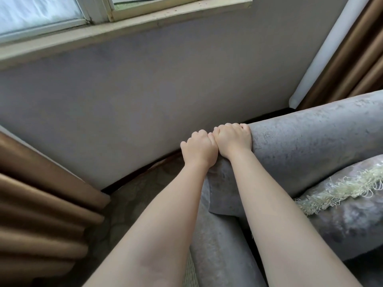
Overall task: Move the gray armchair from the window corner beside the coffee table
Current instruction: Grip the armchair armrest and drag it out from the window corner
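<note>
Both the left hand and right hand grip the gray armchair corner, the wall just beyond them, brown curtains to either side.

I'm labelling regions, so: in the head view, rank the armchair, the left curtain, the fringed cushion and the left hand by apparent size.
1. armchair
2. left curtain
3. fringed cushion
4. left hand
The frame edge cuts off the first three, so this ranks only what shows.
</note>
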A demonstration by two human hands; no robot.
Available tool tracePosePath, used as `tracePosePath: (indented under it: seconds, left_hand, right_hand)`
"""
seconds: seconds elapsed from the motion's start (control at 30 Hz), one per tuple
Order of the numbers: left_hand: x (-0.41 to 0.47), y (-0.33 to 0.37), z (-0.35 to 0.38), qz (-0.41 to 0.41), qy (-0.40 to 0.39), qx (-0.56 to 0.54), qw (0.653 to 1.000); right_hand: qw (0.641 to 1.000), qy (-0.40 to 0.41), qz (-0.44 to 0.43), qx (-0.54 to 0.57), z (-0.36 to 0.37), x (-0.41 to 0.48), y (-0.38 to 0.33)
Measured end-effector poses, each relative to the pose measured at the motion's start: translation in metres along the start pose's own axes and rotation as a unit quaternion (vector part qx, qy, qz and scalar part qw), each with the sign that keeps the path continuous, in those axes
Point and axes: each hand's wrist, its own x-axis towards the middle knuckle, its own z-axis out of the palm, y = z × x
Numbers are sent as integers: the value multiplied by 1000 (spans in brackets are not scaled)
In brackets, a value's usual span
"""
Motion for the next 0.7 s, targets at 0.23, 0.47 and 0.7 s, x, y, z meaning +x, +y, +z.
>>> tracePosePath:
  seconds: [0.23,0.47,0.7]
  left_hand:
    - [25,-20,10,-13,37,-27,999]
    - [34,-22,18,10,62,4,998]
    - [38,-20,15,5,37,7,999]
  right_hand:
    - [994,-72,-38,-72,16,35,-15]
    - [991,-89,-86,-59,21,51,-7]
    - [996,-46,-73,-35,22,50,-6]
